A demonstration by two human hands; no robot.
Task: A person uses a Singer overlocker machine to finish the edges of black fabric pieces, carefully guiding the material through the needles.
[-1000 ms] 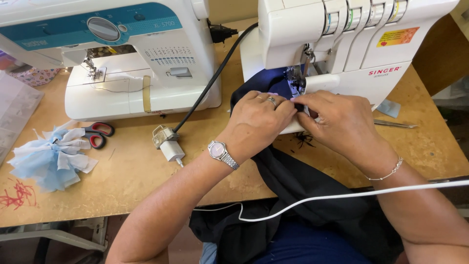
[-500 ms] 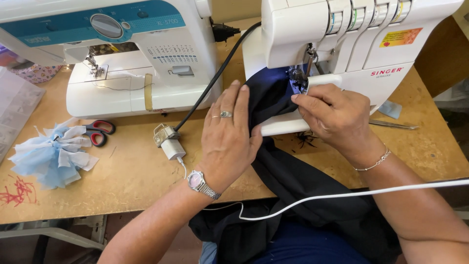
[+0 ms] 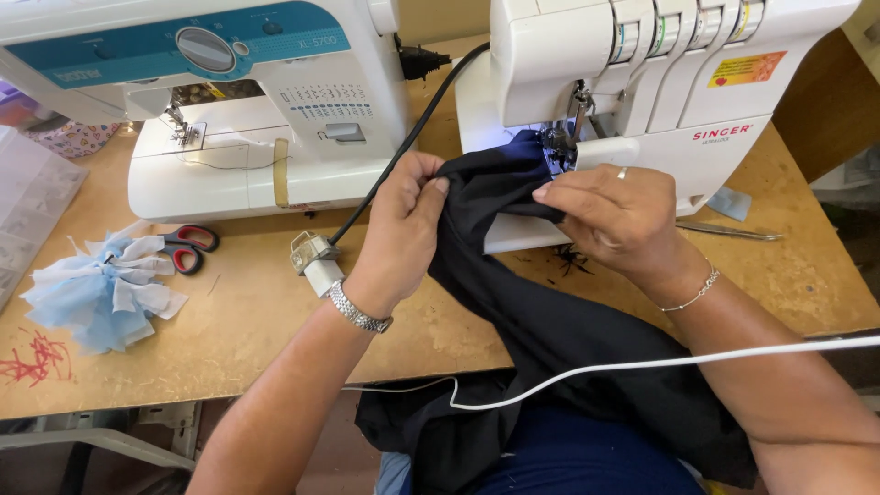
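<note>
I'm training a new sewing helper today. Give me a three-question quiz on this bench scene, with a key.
1. True or false: both hands touch the dark fabric.
2. Which hand wears the wristwatch? A) left hand B) right hand
3. Fill in: the red-handled scissors lie beside a heap of pale ____ fabric scraps.

Key: 1. True; the fabric runs under the needle of the white overlock machine. 2. A. 3. blue.
</note>
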